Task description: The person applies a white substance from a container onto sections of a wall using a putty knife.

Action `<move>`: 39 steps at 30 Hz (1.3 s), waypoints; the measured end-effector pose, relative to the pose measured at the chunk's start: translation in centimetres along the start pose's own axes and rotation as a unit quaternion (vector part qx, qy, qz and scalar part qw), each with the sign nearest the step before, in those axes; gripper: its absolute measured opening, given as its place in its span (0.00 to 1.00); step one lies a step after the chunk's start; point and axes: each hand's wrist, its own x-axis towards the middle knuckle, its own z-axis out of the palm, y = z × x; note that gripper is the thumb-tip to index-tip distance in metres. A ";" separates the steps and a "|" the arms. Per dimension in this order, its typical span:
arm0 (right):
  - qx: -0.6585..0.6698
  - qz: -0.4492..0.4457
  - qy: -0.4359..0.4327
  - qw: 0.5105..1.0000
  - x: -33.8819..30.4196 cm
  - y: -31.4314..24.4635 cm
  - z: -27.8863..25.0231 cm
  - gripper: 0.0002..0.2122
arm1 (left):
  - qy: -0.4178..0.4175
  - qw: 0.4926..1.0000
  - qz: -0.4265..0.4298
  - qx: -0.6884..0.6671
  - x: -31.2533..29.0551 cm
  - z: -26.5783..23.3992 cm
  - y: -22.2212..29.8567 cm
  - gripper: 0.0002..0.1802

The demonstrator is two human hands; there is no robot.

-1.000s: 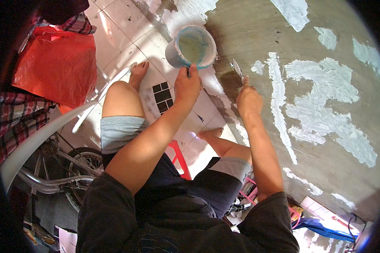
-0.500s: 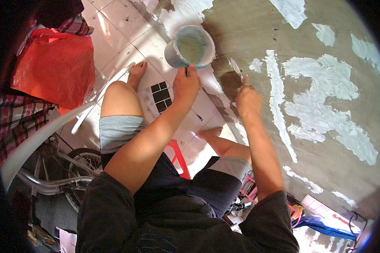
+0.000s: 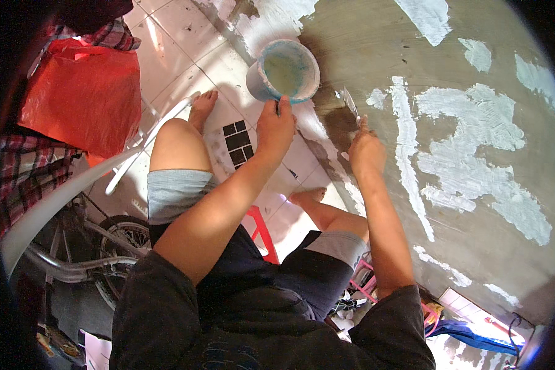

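Note:
My left hand (image 3: 275,131) is closed at the near rim of a pale bucket (image 3: 253,83). Its inside is smeared blue and white, with cloudy greenish-grey contents at the bottom. Something small and dark shows between my fingers there; its kind is unclear. My right hand (image 3: 368,151) grips a putty knife (image 3: 349,100), its thin blade pointing up and away, close to the grey wall (image 3: 376,52). I cannot tell whether the blade touches the wall. White patches of filler (image 3: 459,148) and a long white strip (image 3: 405,132) lie on the wall to the right of that hand.
White floor tiles (image 3: 166,46) bear a sheet of black rectangles (image 3: 237,143) between my feet. A red plastic bag (image 3: 83,102), a curved white tube (image 3: 61,200) and a bicycle wheel (image 3: 124,240) stand left. Below me is a red stool (image 3: 264,234); blue fabric (image 3: 465,333) lies lower right.
The whole view has shifted slightly, with the bucket and both hands appearing a little further right. Both grips look the same.

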 end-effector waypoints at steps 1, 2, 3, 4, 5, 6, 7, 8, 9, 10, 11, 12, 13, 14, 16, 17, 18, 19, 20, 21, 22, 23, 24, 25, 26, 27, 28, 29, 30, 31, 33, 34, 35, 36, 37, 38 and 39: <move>-0.013 -0.002 -0.014 1.000 0.1 -0.2 0.2 0.23 | 0.000 1.000 -0.008 0.002 -0.2 -0.1 0.2 0.21; -0.027 -0.004 -0.028 0.999 0.6 -0.7 0.4 0.24 | 0.000 1.000 -0.016 0.004 -0.4 -0.3 0.4 0.20; -0.039 -0.007 -0.039 0.998 1.0 -1.1 0.5 0.26 | 0.000 1.000 -0.021 0.005 -0.4 -0.4 0.7 0.20; -0.035 -0.007 -0.028 0.999 1.0 -1.1 0.5 0.25 | 0.001 1.000 -0.020 0.005 -0.4 -0.4 0.8 0.20; -0.031 -0.007 -0.017 0.999 0.9 -1.1 0.7 0.23 | 0.002 1.000 -0.019 0.005 -0.3 -0.3 0.8 0.20; -0.028 -0.010 -0.007 1.000 0.8 -1.2 0.6 0.22 | 0.004 1.000 -0.019 0.003 -0.3 -0.3 0.8 0.20; -0.016 -0.009 -0.002 1.000 0.8 -1.2 0.3 0.22 | 0.002 1.000 -0.017 0.003 -0.3 -0.3 0.9 0.20; -0.005 -0.008 0.003 1.000 0.7 -1.0 -0.2 0.22 | 0.001 1.000 -0.014 0.003 -0.3 -0.4 0.9 0.20; 0.006 -0.003 0.007 1.000 0.4 -0.8 -0.6 0.22 | -0.005 1.000 -0.012 0.004 -0.4 -0.3 0.8 0.20; -0.009 -0.009 0.001 1.000 0.5 -0.8 -0.3 0.22 | -0.003 1.000 -0.017 0.002 -0.5 -0.3 0.8 0.20; -0.025 -0.014 -0.005 1.000 0.9 -0.9 0.5 0.23 | 0.000 1.000 -0.021 0.000 -0.6 -0.3 0.8 0.20; -0.038 -0.023 -0.009 0.999 1.3 -1.5 0.7 0.23 | 0.005 1.000 -0.024 -0.001 -0.3 -0.4 0.8 0.20; -0.031 -0.016 -0.007 0.999 1.3 -1.6 0.6 0.23 | -0.003 1.000 -0.021 -0.001 -0.3 -0.4 0.7 0.20; -0.023 -0.010 -0.004 1.000 1.1 -1.7 0.3 0.23 | -0.011 1.000 -0.017 -0.001 -0.3 -0.4 0.6 0.20; -0.015 -0.010 -0.005 1.000 0.7 -2.0 -0.5 0.24 | -0.013 1.000 -0.018 -0.002 -0.4 -0.5 0.6 0.20; -0.015 -0.014 -0.006 1.000 0.6 -1.9 -1.1 0.24 | -0.010 1.000 -0.019 -0.003 -0.4 -0.6 0.7 0.20; -0.018 -0.014 -0.005 1.000 0.6 -1.6 -1.6 0.25 | -0.011 1.000 -0.020 -0.006 -0.4 -0.4 0.8 0.20; -0.033 -0.015 -0.027 0.999 0.8 -1.7 -1.4 0.26 | -0.008 1.000 -0.018 -0.006 -0.3 -0.4 0.7 0.20; -0.048 -0.015 -0.049 0.998 1.1 -2.1 -1.1 0.27 | -0.005 1.000 -0.015 -0.006 -0.3 -0.5 0.6 0.20; -0.061 -0.017 -0.071 0.996 1.4 -2.5 -0.8 0.28 | 0.000 1.000 -0.011 -0.004 -0.1 -0.7 0.7 0.20; -0.058 -0.015 -0.063 0.996 1.3 -2.4 -1.0 0.28 | -0.003 1.000 -0.013 -0.005 -0.1 -0.6 0.7 0.20; -0.056 -0.013 -0.055 0.997 0.9 -2.0 -1.3 0.28 | -0.006 1.000 -0.014 -0.006 -0.2 -0.3 0.7 0.20; -0.053 -0.015 -0.049 0.997 0.7 -1.7 -1.3 0.28 | -0.006 1.000 -0.018 -0.006 -0.4 -0.3 0.5 0.20; -0.045 -0.018 -0.049 0.998 0.7 -1.5 -1.4 0.28 | -0.002 1.000 -0.015 -0.001 -0.3 -0.5 0.4 0.20; -0.037 -0.020 -0.049 0.998 0.7 -1.2 -1.5 0.28 | 0.002 1.000 -0.013 0.004 -0.2 -0.7 0.4 0.20; -0.033 -0.017 -0.046 0.998 0.7 -0.8 -1.9 0.28 | -0.001 1.000 -0.009 0.007 -0.1 -0.6 0.5 0.20; -0.041 -0.019 -0.036 0.998 0.8 -0.7 -1.4 0.26 | -0.002 1.000 -0.013 0.003 -0.2 -0.5 0.5 0.20; -0.048 -0.021 -0.025 0.998 1.2 -0.7 -0.2 0.24 | -0.002 1.000 -0.017 -0.001 -0.3 -0.4 0.5 0.20; -0.052 -0.025 -0.014 0.998 1.5 -1.1 0.4 0.23 | 0.001 1.000 -0.020 -0.002 -0.2 -0.6 0.6 0.20; -0.043 -0.020 -0.011 0.999 1.5 -1.1 0.6 0.23 | -0.004 1.000 -0.021 -0.001 -0.2 -0.6 0.6 0.21; -0.027 -0.013 -0.008 1.000 1.2 -1.1 0.8 0.22 | -0.011 1.000 -0.024 0.002 -0.4 -0.5 0.6 0.21; -0.027 -0.013 -0.010 1.000 1.0 -1.0 0.6 0.23 | -0.008 1.000 -0.021 0.008 -0.4 -0.6 0.6 0.21; -0.026 -0.012 -0.011 1.000 0.7 -0.8 0.1 0.23 | -0.007 1.000 -0.018 0.015 -0.3 -0.7 0.5 0.21; -0.028 -0.008 -0.012 1.000 0.5 -0.5 -0.4 0.23 | -0.009 1.000 -0.014 0.022 -0.3 -0.5 0.5 0.21; -0.036 -0.011 -0.019 0.999 0.6 -0.8 -0.3 0.24 | -0.007 1.000 -0.012 0.013 -0.4 -0.5 0.5 0.21; -0.043 -0.014 -0.026 0.999 0.8 -1.3 -0.1 0.26 | -0.005 1.000 -0.011 0.004 -0.4 -0.6 0.5 0.21; -0.050 -0.017 -0.032 0.998 1.0 -1.6 0.0 0.28 | -0.003 1.000 -0.008 -0.004 -0.4 -0.6 0.6 0.20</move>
